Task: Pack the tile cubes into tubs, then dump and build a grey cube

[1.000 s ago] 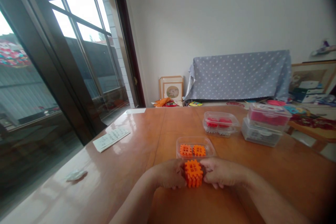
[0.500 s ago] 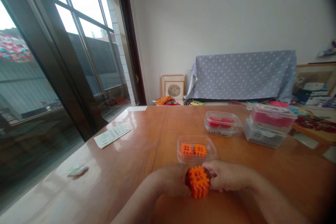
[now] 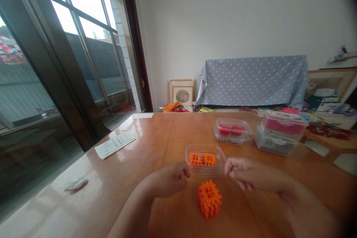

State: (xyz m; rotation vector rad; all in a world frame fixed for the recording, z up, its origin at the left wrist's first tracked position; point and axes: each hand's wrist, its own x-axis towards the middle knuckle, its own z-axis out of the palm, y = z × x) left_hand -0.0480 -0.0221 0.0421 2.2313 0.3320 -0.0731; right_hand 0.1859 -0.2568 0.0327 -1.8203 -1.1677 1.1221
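An orange block (image 3: 210,198) made of interlocking notched, window-patterned pieces stands on the table in front of me, with neither hand on it. My left hand (image 3: 174,179) is curled closed to the block's upper left, by the near left corner of a clear plastic box (image 3: 206,171). On the other side, my right hand (image 3: 244,172) has its fingers curled in at the box's right edge; whether it touches the rim I cannot tell. Nothing shows in either hand. Inside the box lie orange notched squares, one on the left (image 3: 195,158) and one on the right (image 3: 209,159).
Farther back stands a clear box with red pieces (image 3: 231,130). Right of it are two stacked lidded boxes (image 3: 281,134), the upper with pinkish-red contents. Written paper sheets (image 3: 115,145) and a crumpled pale wrapper (image 3: 76,184) lie left on the brown table (image 3: 156,134).
Both hands have let go of the orange block and moved apart, up to either side of the clear box. The block stays on the table. The view has shifted slightly.
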